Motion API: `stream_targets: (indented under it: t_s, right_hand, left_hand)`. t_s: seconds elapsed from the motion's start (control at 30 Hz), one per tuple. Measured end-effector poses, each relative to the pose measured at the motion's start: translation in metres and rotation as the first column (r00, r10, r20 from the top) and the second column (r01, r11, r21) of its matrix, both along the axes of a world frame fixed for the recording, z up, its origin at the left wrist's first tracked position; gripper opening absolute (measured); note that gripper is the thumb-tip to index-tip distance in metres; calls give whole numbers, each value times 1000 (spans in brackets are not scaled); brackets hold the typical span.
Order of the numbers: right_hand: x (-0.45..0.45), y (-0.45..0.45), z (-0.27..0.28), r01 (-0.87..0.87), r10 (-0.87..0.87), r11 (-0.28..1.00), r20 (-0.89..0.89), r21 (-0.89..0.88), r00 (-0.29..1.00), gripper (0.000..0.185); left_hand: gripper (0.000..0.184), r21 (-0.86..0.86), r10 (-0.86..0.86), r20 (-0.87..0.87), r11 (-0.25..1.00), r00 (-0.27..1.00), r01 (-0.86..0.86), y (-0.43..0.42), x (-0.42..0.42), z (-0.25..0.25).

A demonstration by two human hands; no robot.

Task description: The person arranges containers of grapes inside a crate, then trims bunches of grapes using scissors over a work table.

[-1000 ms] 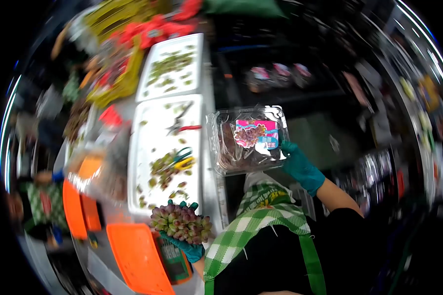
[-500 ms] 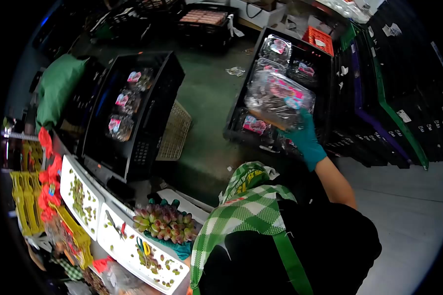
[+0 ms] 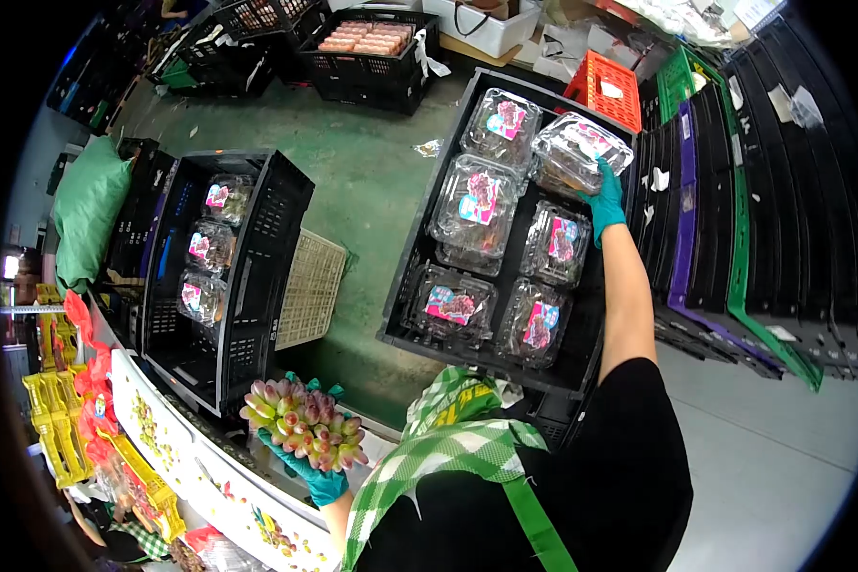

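My right hand (image 3: 605, 198), in a teal glove, grips a clear plastic box (image 3: 582, 151) with a pink label at the far right corner of a large black crate (image 3: 419, 224). Several similar labelled boxes lie in that crate, among them one (image 3: 477, 205) at its left side. Teal-gloved too, my left hand (image 3: 313, 477) holds a bunch of purple-green grapes (image 3: 305, 421) from below, near the edge of the white trays.
Left of centre stands a black crate (image 3: 243, 315) with three labelled boxes, beside a cream basket (image 3: 312, 286). White trays (image 3: 195, 467) with loose grapes lie at lower left. Stacked black crates (image 3: 782, 210) rise on the right. A red crate (image 3: 605, 91) stands behind.
My right hand has carried its box away from me, to the large crate's far right corner. The view has shifted, showing more of that crate. My left hand still holds the grapes.
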State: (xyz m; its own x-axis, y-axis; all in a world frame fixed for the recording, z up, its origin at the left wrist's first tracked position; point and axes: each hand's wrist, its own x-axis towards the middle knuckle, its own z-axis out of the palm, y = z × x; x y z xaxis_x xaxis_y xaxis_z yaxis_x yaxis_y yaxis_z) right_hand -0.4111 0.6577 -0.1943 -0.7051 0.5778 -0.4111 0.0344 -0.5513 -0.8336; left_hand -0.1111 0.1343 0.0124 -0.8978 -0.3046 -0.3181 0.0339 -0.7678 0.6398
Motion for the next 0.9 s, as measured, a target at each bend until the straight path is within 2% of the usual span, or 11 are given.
stream_targets:
  t_s: [0.17,0.27,0.3,0.37,0.4,0.43,0.47,0.5,0.57,0.73,0.9]
  right_hand:
    - [-36,22,-38,440,-444,896,71,63,893,44]
    - [-48,51,-109,431,-436,898,-58,-83,898,35]
    - [-36,30,-74,371,-388,916,-104,-150,916,29]
    - [-33,-1,-58,458,-475,876,99,154,875,34]
    - [-29,-29,-35,300,-495,753,202,586,845,33]
    - [-26,-28,-52,132,-236,705,56,697,970,27]
    - [-12,-75,-19,121,-103,812,-64,570,993,26]
    - [3,-124,18,73,5,904,-182,420,983,31]
    - [52,-233,110,-198,309,854,-163,482,937,39]
    - [131,-389,168,-692,809,580,-208,429,549,38]
    - [201,-501,195,-910,945,202,-315,362,84,37]
  left_hand:
    - [65,-10,53,33,999,998,-53,17,-22,10]
    - [64,-2,74,61,997,995,-74,17,-26,12]
    - [64,-1,85,68,996,994,-85,16,-26,13]
    - [63,14,114,78,993,990,-115,13,-23,14]
    - [63,48,121,56,991,991,-124,10,-21,14]
    - [63,127,32,-77,992,996,-22,-3,-21,4]
    - [62,176,-45,-218,981,975,84,-18,-15,-4]
    - [61,124,10,-165,992,986,11,-24,-5,4]
    - [60,42,103,-64,994,993,-100,-27,2,16]
    - [60,-5,192,-41,981,981,-192,-45,13,42]
    - [60,-88,504,-48,858,863,-506,-72,83,50]
